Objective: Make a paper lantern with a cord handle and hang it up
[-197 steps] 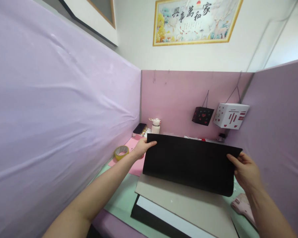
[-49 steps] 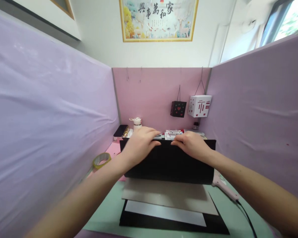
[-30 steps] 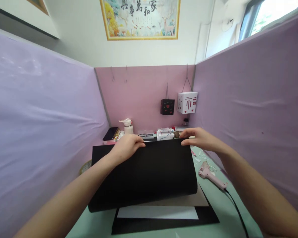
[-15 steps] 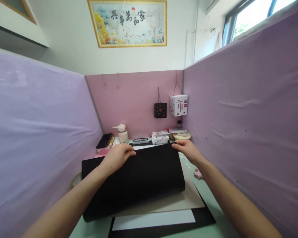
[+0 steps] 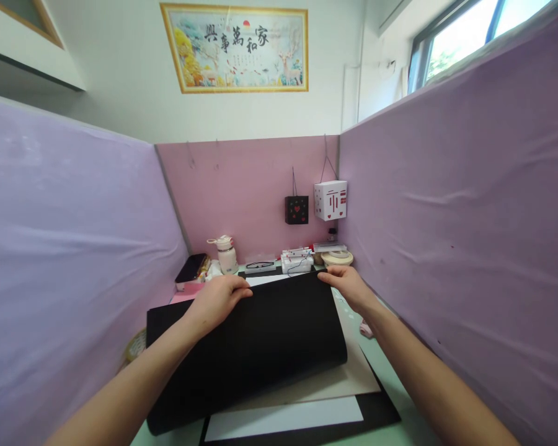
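Observation:
A large sheet of black paper point(image 5: 270, 334) bends over in a broad curve, its near side rounded and its edge raised toward the back. My left hand point(image 5: 221, 300) pinches that raised edge near its middle. At the edge's right corner, the fingers of my right hand point(image 5: 346, 285) are closed on the same sheet. Under it lies a pale grey-beige board point(image 5: 353, 375). Below the board, a white sheet point(image 5: 288, 418) and another black sheet point(image 5: 381, 412) stick out toward me on the pale green table point(image 5: 400, 384).
Along the back stand a white bottle point(image 5: 227, 255), a dark-topped box point(image 5: 193, 269), glasses point(image 5: 260, 264), white packs point(image 5: 297, 261) and a tape roll point(image 5: 338, 259). Black point(image 5: 296, 210) and white point(image 5: 331, 201) paper lanterns hang there. Purple-covered partitions point(image 5: 456, 248) rise on both sides.
Both hands keep their hold on the black sheet. Its left side sits slightly lower and nearer me. The whole view has shifted a little.

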A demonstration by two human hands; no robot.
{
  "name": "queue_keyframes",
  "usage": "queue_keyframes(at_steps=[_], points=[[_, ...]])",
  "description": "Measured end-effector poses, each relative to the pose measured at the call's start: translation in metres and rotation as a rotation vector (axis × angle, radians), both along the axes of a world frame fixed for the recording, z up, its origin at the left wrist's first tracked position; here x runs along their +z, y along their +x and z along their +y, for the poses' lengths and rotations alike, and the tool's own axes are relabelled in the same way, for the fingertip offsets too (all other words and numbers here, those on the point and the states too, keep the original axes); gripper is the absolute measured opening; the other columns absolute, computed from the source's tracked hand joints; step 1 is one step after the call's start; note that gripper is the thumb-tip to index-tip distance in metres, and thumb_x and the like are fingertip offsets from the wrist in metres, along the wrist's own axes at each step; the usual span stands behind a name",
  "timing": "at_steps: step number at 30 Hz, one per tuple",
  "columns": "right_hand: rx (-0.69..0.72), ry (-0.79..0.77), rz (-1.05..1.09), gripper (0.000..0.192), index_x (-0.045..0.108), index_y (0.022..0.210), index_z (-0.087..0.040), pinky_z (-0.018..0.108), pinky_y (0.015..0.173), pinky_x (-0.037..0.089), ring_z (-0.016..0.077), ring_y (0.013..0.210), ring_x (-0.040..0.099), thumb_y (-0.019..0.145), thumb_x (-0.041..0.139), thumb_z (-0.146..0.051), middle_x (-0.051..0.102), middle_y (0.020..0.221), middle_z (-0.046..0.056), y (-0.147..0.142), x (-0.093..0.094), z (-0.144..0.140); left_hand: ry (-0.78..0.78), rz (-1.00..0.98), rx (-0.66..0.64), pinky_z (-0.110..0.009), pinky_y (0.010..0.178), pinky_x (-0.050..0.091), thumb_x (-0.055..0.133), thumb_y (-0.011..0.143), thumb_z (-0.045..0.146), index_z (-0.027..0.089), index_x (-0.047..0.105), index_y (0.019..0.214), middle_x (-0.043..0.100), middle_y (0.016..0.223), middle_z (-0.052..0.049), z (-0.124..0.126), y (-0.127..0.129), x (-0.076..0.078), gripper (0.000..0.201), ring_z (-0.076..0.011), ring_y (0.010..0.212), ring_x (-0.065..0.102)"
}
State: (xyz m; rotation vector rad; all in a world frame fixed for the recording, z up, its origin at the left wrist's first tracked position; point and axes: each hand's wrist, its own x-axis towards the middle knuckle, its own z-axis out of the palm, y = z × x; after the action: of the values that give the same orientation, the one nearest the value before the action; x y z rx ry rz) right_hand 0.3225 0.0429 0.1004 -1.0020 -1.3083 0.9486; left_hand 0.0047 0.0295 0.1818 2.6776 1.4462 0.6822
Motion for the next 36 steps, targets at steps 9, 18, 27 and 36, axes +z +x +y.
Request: queue_keyframes(at_steps=[9,18,27,36], points=[[0.073,0.005,0.226,0.04,0.074,0.089,-0.021,0.033,0.075,0.048,0.0191,0.078,0.064,0.065,0.081,-0.052,0.071,0.083,0.003,0.002,-0.007,-0.006,0.179,0.093,-0.015,-0.03,0.076,0.049,0.057,0.092,0.025,0.019,0.072,0.083,0.072,0.085,-0.005,-0.021,0.015,0.003,0.018,-0.0215,0.081,0.067],[0.053,0.021,0.315,0.035,0.077,0.083,-0.021,0.034,0.079,0.048,0.02,0.079,0.065,0.063,0.085,-0.049,0.074,0.08,0.003,0.009,-0.014,-0.013,0.328,0.136,-0.068,-0.03,0.072,0.05,0.054,0.094,0.021,0.018,0.07,0.085,0.07,0.085,-0.005,-0.029,0.018,-0.009,0.019,-0.0205,0.079,0.066],[0.014,0.005,0.326,0.034,0.077,0.08,-0.021,0.034,0.076,0.048,0.0203,0.076,0.065,0.06,0.086,-0.047,0.073,0.076,0.003,0.009,-0.018,-0.014,0.353,0.132,-0.081,-0.029,0.068,0.049,0.052,0.095,0.021,0.019,0.069,0.082,0.069,0.079,-0.004,-0.028,0.02,-0.013,0.021,-0.0188,0.074,0.065],[0.01,0.015,0.31,0.033,0.078,0.08,-0.021,0.034,0.076,0.048,0.0195,0.074,0.064,0.061,0.086,-0.048,0.073,0.075,0.003,0.009,-0.017,-0.015,0.35,0.109,-0.093,-0.03,0.068,0.05,0.05,0.095,0.022,0.019,0.07,0.083,0.07,0.081,-0.005,-0.029,0.021,-0.014,0.024,-0.0198,0.074,0.065]])
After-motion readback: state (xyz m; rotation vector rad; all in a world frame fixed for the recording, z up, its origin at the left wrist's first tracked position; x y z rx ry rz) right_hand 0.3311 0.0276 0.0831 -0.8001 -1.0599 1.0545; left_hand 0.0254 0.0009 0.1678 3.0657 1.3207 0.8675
